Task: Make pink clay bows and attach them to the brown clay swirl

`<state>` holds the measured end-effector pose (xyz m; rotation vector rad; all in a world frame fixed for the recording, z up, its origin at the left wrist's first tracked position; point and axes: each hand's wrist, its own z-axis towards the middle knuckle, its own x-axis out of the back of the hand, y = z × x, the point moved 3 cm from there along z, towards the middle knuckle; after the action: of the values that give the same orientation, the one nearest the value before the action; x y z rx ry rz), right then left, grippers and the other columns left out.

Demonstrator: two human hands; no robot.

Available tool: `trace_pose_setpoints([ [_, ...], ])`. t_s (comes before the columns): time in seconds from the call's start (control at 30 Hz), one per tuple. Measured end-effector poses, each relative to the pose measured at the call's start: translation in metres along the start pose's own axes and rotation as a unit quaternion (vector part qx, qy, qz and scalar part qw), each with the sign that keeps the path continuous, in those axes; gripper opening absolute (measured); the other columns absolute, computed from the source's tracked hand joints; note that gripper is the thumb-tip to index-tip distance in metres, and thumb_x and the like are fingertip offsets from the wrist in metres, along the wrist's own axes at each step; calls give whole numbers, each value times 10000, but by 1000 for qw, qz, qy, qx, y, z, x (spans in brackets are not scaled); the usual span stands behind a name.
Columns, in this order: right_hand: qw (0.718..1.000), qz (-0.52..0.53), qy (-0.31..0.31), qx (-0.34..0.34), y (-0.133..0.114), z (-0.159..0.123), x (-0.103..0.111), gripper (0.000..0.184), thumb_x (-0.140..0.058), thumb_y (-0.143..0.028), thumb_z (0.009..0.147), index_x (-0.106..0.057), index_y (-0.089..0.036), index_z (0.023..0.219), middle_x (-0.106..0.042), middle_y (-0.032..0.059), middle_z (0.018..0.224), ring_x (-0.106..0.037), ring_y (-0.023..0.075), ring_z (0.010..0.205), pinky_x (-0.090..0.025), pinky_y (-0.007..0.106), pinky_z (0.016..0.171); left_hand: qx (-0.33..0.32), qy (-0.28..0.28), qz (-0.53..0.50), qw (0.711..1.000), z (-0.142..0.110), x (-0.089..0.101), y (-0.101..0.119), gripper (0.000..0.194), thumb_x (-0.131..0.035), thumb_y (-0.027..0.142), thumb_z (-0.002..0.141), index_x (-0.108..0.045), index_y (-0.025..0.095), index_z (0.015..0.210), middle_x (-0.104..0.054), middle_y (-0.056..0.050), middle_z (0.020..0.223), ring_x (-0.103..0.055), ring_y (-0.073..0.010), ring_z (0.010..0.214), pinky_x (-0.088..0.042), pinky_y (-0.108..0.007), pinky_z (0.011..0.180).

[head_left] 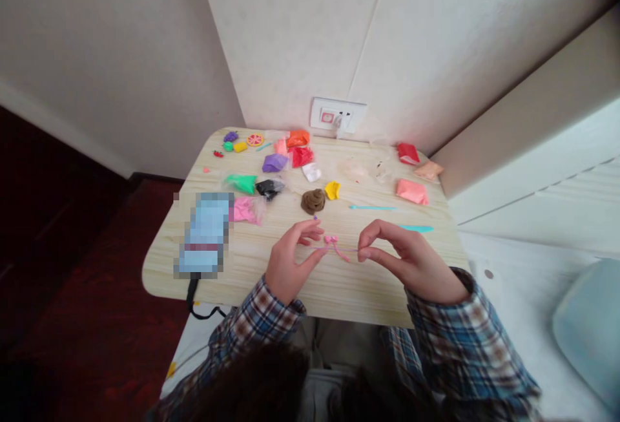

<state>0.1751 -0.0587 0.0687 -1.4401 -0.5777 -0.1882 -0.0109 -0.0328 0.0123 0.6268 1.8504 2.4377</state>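
My right hand is pinching a thin strand, fingertips nearly closed; my left hand is curving part-open by the pink clay, its hold unclear.

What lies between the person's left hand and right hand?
Between the left hand and right hand, the head view shows a small, lumpy pink clay piece, a slim pink strip and a thin pale strand.

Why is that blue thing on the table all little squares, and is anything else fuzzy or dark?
Head view: the blue thing is hidden by blocky squares, so its details can't be seen; the thin stick near the right hand is faint and soft; the dark red floor fades nearly to black at the lower left.
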Motion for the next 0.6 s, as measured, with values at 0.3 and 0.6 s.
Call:
trace_pose_setpoints([
  [0.3, 999, 39, -3, 11, 34, 34, -8, 165, -615, -353, 833, -591, -199, 779, -626, 4, 716, -585, 139, 697, -475, 279, 681, 43, -36, 8, 998, 13, 9, -14, 134, -636, 112, 801, -661, 139, 930, -702, -36, 810, -657, -132, 725, -543, -245, 689],
  [0.6, 993, 108, -52, -4, 53, 33, -1, 149, -596, -332, 854, -613, -189, 812, -633, 12, 730, -592, 132, 695, -469, 262, 669, 31, -20, 150, 988, 21, 1, -11, 136, -671, 152, 788, -644, 153, 922, -516, -8, 838, -476, -77, 576, -484, -216, 568],
])
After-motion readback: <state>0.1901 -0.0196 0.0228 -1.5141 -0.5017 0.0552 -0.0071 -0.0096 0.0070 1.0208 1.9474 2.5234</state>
